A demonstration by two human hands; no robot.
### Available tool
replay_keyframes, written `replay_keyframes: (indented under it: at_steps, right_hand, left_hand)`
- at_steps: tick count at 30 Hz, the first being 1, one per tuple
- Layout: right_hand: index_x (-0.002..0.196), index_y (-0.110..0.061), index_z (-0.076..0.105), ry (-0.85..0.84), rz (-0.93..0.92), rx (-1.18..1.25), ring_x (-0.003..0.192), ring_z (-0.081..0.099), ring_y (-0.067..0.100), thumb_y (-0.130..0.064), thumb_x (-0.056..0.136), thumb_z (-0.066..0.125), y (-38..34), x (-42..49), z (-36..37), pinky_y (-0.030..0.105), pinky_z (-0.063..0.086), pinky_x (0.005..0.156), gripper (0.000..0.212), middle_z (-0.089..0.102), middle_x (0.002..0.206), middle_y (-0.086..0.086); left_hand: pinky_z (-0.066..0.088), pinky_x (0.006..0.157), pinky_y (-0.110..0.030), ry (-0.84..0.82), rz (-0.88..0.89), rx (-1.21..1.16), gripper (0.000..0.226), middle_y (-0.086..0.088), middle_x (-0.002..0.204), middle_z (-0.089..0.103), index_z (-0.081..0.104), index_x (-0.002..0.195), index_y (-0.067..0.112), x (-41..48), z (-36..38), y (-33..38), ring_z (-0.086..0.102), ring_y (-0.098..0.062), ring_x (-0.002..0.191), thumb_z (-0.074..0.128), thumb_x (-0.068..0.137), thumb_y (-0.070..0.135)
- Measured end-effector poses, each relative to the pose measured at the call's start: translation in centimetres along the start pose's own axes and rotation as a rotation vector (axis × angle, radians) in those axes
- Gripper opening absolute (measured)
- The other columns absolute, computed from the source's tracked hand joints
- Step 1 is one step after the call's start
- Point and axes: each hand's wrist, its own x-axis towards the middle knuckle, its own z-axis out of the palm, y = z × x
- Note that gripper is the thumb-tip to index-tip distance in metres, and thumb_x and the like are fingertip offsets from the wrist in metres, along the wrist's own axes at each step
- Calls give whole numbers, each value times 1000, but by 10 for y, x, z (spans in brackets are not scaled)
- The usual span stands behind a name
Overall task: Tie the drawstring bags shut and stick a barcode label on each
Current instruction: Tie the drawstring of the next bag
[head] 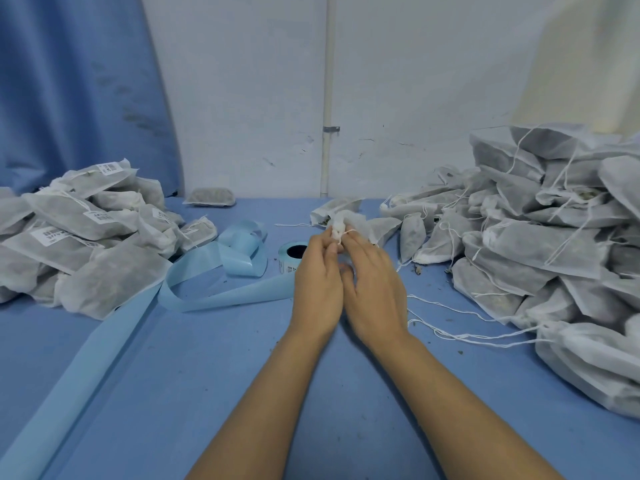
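At table (207, 375) centre, the left hand (317, 282) and right hand (375, 289) each pinch the drawstring (347, 232) at the gathered neck of one bag (354, 220), apparently to knot it, while the label roll (292, 259) stands near at 10 o'clock, likely for quick reach, and untied bags (536, 244) lie piled at 3 o'clock.

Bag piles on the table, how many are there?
2: a labelled pile at the left, and an unlabelled pile at the right. One bag is apart, held by the left hand and right hand; more may lie out of frame.
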Motion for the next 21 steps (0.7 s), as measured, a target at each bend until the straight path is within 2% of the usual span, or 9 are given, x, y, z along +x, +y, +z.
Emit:
replay_keyframes:
  at_steps: [3,6,8,11,14,16,18,21]
  right_hand:
    - [143,-15,42,61,-67,24,129,41,21,0,85,48,0,-1,3,30,38,99,60,38,151,-6]
    - [138,-11,49,174,-140,68,125,44,18,2,79,46,1,0,2,24,32,103,60,45,146,-2]
    - [133,-10,55,204,-156,167,117,43,10,3,78,46,1,-1,2,18,32,102,57,54,136,-3]
    - [116,-15,66,202,-45,379,104,41,0,-1,77,46,2,0,-1,7,32,91,46,60,109,-19]
    - [97,-31,67,144,112,584,104,44,-3,-13,78,49,-1,0,-4,3,31,85,32,60,93,-29]
    - [90,-33,67,120,184,706,102,46,-7,-17,75,49,-4,-1,-5,2,33,81,28,61,96,-19]
    - [89,-27,69,98,219,783,96,49,-10,-18,73,49,-6,-1,-6,2,35,79,27,60,105,2]
    - [81,-29,69,90,260,879,98,55,0,-22,70,51,-7,0,-7,7,40,78,23,57,106,11]
  left_hand:
    - [40,77,-4,43,51,15,18,18,96,58,51,104,20,2,0,1,54,16,84,36,102,11]
    - [37,69,-3,3,113,143,26,19,88,56,46,88,33,1,0,1,52,15,79,35,102,14]
    - [37,62,-5,-25,106,191,30,18,78,54,42,79,34,1,-1,-1,51,13,70,35,102,16]
    - [37,57,-11,-8,61,243,28,14,70,53,39,76,31,3,-4,-4,50,8,63,35,102,20]
    - [41,62,-18,20,-26,175,23,11,73,58,42,80,27,5,-5,-6,55,3,63,36,101,22]
    - [42,61,-16,27,-59,135,19,7,74,60,45,85,24,5,-5,-5,55,2,58,36,102,23]
    - [41,57,-13,30,-79,102,17,1,78,63,48,90,20,5,-5,-4,57,-1,56,36,102,24]
    - [41,54,-15,46,-107,74,17,4,83,64,47,87,24,5,-6,-2,58,-6,52,38,102,26]
